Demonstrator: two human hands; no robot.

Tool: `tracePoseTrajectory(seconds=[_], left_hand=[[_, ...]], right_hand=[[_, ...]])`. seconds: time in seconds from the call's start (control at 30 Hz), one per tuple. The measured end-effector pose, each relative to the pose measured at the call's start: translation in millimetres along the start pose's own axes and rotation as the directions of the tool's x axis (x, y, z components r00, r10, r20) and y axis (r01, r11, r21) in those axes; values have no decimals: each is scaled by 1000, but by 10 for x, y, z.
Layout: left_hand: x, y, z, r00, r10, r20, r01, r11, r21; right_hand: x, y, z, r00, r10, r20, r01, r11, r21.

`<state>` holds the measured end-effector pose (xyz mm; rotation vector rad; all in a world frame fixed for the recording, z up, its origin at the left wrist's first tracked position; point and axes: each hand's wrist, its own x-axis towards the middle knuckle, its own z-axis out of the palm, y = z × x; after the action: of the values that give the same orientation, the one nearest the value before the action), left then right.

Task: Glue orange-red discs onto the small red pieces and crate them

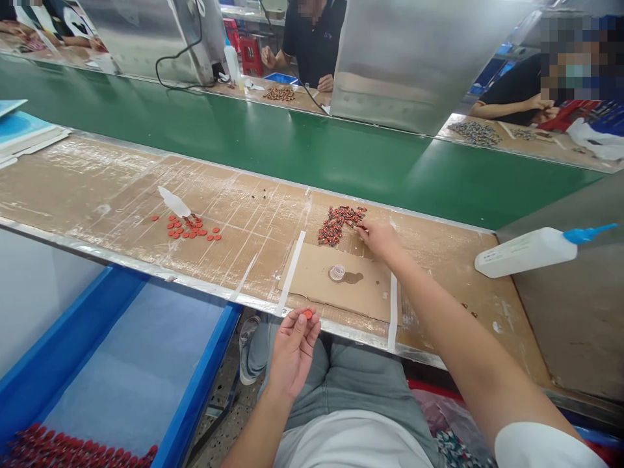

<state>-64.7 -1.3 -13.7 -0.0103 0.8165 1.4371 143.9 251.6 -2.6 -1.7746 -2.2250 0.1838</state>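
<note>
My left hand [295, 348] is held palm up at the table's front edge, its thumb and fingers pinching a small red disc [308, 314]. My right hand [381, 239] reaches to the right edge of a pile of small red-and-dark parts [336, 224]. Its fingertips are pinched together there; whatever is between them is too small to make out. In front of the pile a flat cardboard piece [316, 283] is taped down with white strips. On the cardboard stands a small clear round dish [336, 272], beside a dark wet stain.
Several loose red discs [188, 229] lie to the left near a white strip [173, 200]. A white bottle with a blue nozzle [529, 252] lies at the right. Below left is a blue tray [117, 351] with red pieces. Beyond a green belt [244, 136], other people sit working.
</note>
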Motion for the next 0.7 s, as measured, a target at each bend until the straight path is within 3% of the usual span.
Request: tracePoseTrajectory(seconds=[0.13,0.33,0.5,0.7], left_hand=[[-6,-1,11,1000,-9,10,9,1000,1],[-12,-19,3,1000,-3,30,3,1000,8],[-21,-19,8,999,-23,46,23,1000,-1],[-40,-5,27,998,-41,45,41,999,4]], right_hand=[[7,46,-190,986,-132,99,127,990,60],[-132,-50,-282,911,-349,221,325,936,137],[-360,-87,-124,928,-332,170,315,942,120],[-497,-108,22,965,-261,17,254,951,176]])
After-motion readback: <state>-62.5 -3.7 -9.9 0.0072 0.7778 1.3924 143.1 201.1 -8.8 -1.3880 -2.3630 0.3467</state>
